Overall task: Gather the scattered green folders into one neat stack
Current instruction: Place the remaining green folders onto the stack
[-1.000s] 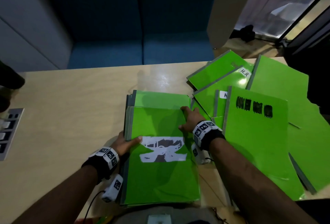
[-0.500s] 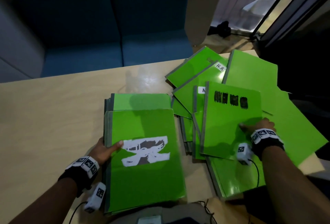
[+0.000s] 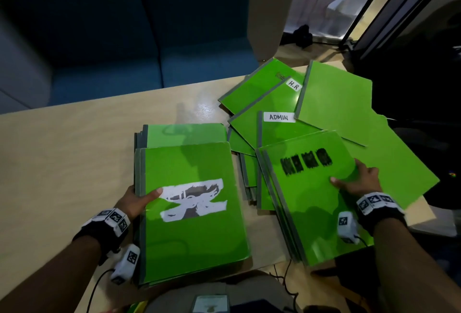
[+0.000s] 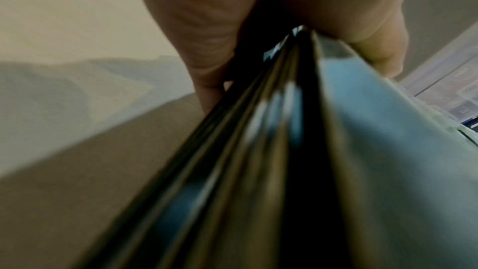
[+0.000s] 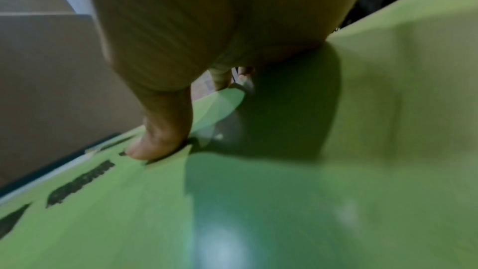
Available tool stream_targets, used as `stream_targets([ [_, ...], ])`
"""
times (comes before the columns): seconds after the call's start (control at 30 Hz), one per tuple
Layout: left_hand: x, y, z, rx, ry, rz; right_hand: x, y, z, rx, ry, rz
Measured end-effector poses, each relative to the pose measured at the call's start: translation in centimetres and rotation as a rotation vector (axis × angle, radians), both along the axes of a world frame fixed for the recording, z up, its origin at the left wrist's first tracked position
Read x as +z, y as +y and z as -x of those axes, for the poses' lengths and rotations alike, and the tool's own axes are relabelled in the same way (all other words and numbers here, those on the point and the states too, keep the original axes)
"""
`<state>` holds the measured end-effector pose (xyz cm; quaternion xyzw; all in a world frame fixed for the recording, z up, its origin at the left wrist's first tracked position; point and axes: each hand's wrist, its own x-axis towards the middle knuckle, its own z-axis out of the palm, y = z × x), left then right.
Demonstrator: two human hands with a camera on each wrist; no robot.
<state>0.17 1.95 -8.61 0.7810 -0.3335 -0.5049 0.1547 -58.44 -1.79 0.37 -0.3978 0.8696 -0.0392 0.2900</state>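
A stack of green folders [image 3: 192,233] lies on the table [image 3: 62,163] in front of me, its top cover bearing a torn white label. My left hand [image 3: 139,199] grips the stack's left spine edge [image 4: 284,150], thumb [image 4: 375,52] on top. To the right, my right hand [image 3: 359,183] holds the right edge of a thin bundle of green folders with black scribbles [image 3: 306,195], thumb [image 5: 160,142] pressed on the cover [image 5: 258,201] and fingers underneath. Behind it, scattered folders fan out: one labelled ADMIN [image 3: 279,128], one labelled H.R [image 3: 267,103], a plain one [image 3: 334,103].
The rightmost folders [image 3: 399,170] overhang the table's right edge. A blue sofa [image 3: 149,50] stands beyond the far edge. A dark cable [image 3: 284,277] hangs at the near edge. Bare tabletop stretches to the left of the stack.
My right hand left the stack, went to the right pile and took hold of the black-scribbled bundle, which now sits tilted and nearer, uncovering the ADMIN label. My left hand kept its grip.
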Motion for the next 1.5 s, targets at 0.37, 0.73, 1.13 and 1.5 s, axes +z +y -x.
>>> stream_targets([
  [0.37, -0.2, -0.1, -0.1, -0.040, -0.011, 0.013, 0.1, -1.0, -2.3, -0.100, -0.167, 0.031],
  [0.73, 1.6, 0.2, 0.8, -0.053, -0.031, 0.009, 7.5, -6.7, -7.4, -0.045, -0.640, 0.541],
  [1.13, 5.6, 0.4, 3.2, -0.105, -0.124, -0.058, -3.6, -0.2, -24.0, 0.111, -0.548, -0.039],
  [1.5, 6.5, 0.7, 3.2, -0.123, -0.043, -0.028, 0.2, -7.9, -27.9, 0.879, 0.096, -0.087],
])
